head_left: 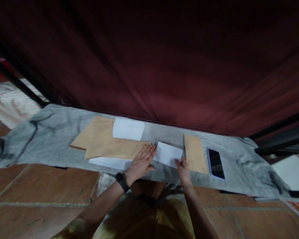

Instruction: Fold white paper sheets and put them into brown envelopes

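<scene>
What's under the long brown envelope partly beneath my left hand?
White paper shows at the near edge of the long envelope, more white sheets at its far edge. The long one seems to overlap another envelope at left. Whether the white pieces join underneath is covered.

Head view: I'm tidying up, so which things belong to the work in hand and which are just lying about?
Probably in use:
white paper, held by the right hand
brown envelopes by the left hand
white sheets beside them
separate brown envelope

Probably just lying about:
phone
striped cloth, far left
</scene>
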Available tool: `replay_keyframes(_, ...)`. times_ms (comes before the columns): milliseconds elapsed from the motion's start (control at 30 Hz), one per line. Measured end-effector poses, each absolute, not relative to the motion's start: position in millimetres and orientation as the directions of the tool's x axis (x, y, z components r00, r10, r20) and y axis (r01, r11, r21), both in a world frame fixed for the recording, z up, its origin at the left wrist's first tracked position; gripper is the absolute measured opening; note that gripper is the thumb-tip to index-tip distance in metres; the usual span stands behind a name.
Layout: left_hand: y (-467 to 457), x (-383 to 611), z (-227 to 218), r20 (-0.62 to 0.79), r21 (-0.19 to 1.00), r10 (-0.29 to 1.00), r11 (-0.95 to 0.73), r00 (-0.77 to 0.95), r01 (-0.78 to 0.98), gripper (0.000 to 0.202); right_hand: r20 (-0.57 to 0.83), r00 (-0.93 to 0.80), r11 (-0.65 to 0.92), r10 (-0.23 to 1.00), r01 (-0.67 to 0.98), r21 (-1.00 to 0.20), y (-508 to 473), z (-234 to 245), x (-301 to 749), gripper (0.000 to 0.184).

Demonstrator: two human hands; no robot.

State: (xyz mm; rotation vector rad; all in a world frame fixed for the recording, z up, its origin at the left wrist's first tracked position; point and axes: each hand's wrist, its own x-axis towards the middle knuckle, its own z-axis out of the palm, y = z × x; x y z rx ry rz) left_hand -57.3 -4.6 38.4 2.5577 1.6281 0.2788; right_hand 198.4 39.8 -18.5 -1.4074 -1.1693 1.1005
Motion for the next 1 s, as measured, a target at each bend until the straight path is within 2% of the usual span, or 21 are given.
replay_keyframes(100,4,-74,41,0.053,0.192,0.961,-0.276,0.271,0.942,0.115,-0.072,0.127,-0.086,0.989,0.107,-0.991,41,-16,203,0.036)
replay_keyframes(167,15,-94,45,-0.067,0.194,0.976,-0.193,0.209,0.962,0.121,-0.091,0.116,-0.101,0.989,0.089,-0.991,41,-16,204,0.037)
replay_keyframes(267,33,-120,52,-0.265,0.192,0.944,-0.149,0.198,0.970,0.128,-0.121,0.097,-0.127,0.988,0.053,-0.991,40,-17,201,0.038)
replay_keyframes(367,44,-132,54,-0.341,0.207,0.911,-0.169,0.233,0.964,0.128,-0.151,0.093,-0.152,0.984,0.003,-0.988,39,-17,195,0.039)
replay_keyframes(500,47,-132,55,-0.279,0.202,0.926,-0.202,0.254,0.958,0.130,-0.141,0.118,-0.143,0.983,0.010,-0.990,42,-15,191,0.037)
replay_keyframes(667,39,-128,59,-0.165,0.206,0.951,-0.224,0.260,0.952,0.132,-0.039,0.108,-0.062,0.993,0.224,-0.973,43,-14,197,0.032)
replay_keyframes(733,35,-126,62,-0.118,0.195,0.961,-0.226,0.252,0.954,0.130,0.091,0.143,0.030,0.985,0.384,-0.923,38,-4,197,0.041)
replay_keyframes(833,29,-120,71,-0.051,0.172,0.969,-0.230,0.241,0.958,0.127,0.354,0.157,0.197,0.922,0.597,-0.778,31,23,181,0.055)
replay_keyframes(867,28,-117,74,-0.024,0.167,0.970,-0.234,0.241,0.958,0.127,0.378,0.084,0.257,0.922,0.597,-0.760,30,33,171,0.051)
replay_keyframes(933,23,-108,80,0.033,0.156,0.967,-0.256,0.254,0.954,0.124,0.313,-0.142,0.342,0.939,0.456,-0.822,32,49,146,0.039)
replay_keyframes(1000,17,-98,84,0.086,0.140,0.959,-0.279,0.269,0.950,0.120,0.152,-0.370,0.262,0.916,0.270,-0.927,39,58,122,0.032)
